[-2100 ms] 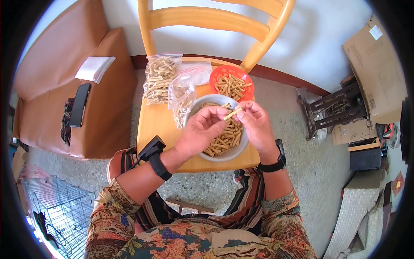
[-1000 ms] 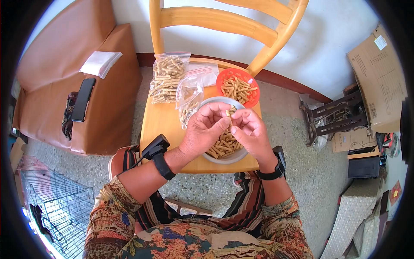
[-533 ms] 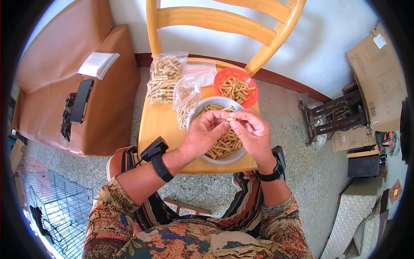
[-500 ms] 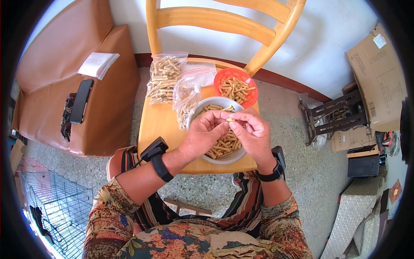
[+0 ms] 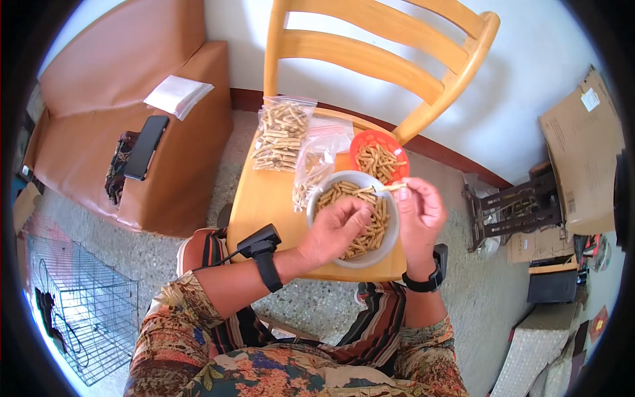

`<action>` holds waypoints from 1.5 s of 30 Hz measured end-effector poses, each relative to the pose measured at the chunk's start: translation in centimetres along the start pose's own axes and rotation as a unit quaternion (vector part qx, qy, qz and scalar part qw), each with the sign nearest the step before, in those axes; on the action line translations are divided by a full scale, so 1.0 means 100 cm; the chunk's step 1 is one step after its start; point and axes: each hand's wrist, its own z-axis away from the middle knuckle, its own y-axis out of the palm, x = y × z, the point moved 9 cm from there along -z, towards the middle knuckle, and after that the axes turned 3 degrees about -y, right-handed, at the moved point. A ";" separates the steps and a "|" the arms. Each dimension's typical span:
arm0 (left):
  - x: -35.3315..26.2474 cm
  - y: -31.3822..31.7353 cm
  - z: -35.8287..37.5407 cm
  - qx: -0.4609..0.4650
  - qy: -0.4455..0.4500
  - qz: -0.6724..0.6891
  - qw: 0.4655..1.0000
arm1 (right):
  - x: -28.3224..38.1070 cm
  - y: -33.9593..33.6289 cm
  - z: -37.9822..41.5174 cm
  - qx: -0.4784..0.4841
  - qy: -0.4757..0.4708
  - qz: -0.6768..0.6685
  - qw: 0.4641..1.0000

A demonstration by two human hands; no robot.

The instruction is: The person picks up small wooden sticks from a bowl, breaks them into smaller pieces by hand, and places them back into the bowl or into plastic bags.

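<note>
Between the thumb and fingers of my right hand (image 5: 424, 213) is a short, pale tan stick (image 5: 390, 188), held over the right rim of a whitish bowl (image 5: 395, 231). Many similar tan sticks (image 5: 378, 233) fill the bowl. My left hand (image 5: 332, 233) hovers over the bowl's left side with thumb and fingers pressed together; whether something is pinched there is hidden. Behind the bowl, a red plastic basket (image 5: 374, 137) holds more of these sticks. To its left are a full clear zip bag (image 5: 282, 137) and a partly filled clear bag (image 5: 313, 165).
Everything stands on a wooden chair seat (image 5: 264, 228), its backrest (image 5: 360, 59) rising behind. On the left, a brown sofa (image 5: 188, 152) bears a phone (image 5: 147, 147) and a white packet (image 5: 178, 94). A wire cage (image 5: 86, 298) is lower left, cardboard boxes (image 5: 582, 145) right.
My hands, together over the bowl before, have moved apart. The right hand has gone right with a stick, the left down toward the bowl's left side. The view has shifted slightly.
</note>
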 end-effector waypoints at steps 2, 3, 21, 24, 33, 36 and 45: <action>-0.007 0.010 0.007 0.039 0.033 0.002 0.999 | 0.014 0.015 -0.016 -0.007 -0.018 -0.015 1.000; -0.006 0.009 0.009 0.037 0.035 0.002 0.999 | 0.015 0.025 -0.024 -0.004 -0.019 -0.016 1.000; -0.016 0.037 0.024 0.124 0.150 -0.326 0.925 | -0.027 -0.012 -0.005 0.028 -0.009 0.252 0.967; -0.017 0.047 0.031 0.170 0.163 -0.384 0.893 | -0.037 -0.025 0.009 0.066 -0.007 0.322 0.944; -0.016 0.048 0.031 0.158 0.174 -0.382 0.894 | -0.031 0.012 0.010 0.176 -0.073 0.382 0.904; -0.017 0.049 0.032 0.160 0.173 -0.404 0.884 | -0.040 0.034 0.014 0.215 -0.102 0.374 0.896; -0.019 0.037 0.024 0.113 0.186 -0.284 0.934 | -0.064 0.016 0.012 0.181 0.056 0.236 0.953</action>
